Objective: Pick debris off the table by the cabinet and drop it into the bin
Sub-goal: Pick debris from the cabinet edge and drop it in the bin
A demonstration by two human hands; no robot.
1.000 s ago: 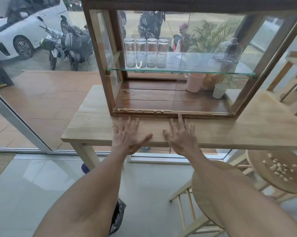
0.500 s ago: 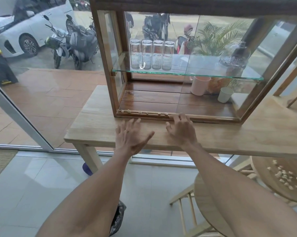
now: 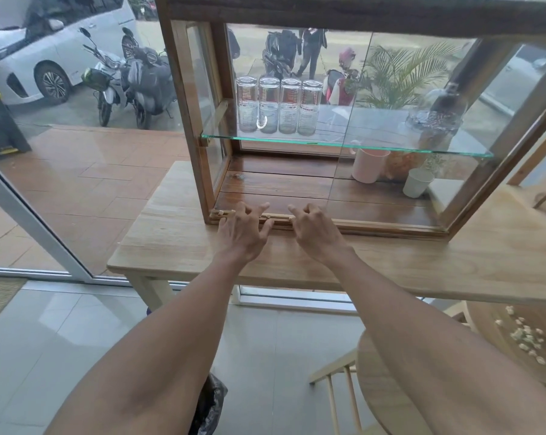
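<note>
Small pale bits of debris [image 3: 222, 212] lie in the sliding-door track along the front bottom rail of the wood-and-glass cabinet [image 3: 192, 120], which stands on the light wooden table [image 3: 171, 237]. My left hand [image 3: 243, 230] rests at the track with fingers spread and fingertips on the rail, one bit [image 3: 269, 216] just beside it. My right hand [image 3: 315, 229] is curled over the rail to the right, thumb tip next to another bit [image 3: 292, 218]; whether it pinches anything is hidden. The bin with a black bag [image 3: 207, 406] stands on the floor below, partly behind my left forearm.
Inside the cabinet, several glasses [image 3: 279, 105] stand on a glass shelf, with a pink cup [image 3: 369, 164] and a white cup [image 3: 417, 182] below. Two round stools sit at lower right; the farther stool [image 3: 491, 328] carries scattered pale crumbs. A glass wall runs along the left.
Both hands have moved forward from the table top to the cabinet's front rail. The flat, spread fingers have curled down onto the track, the right hand more than the left.
</note>
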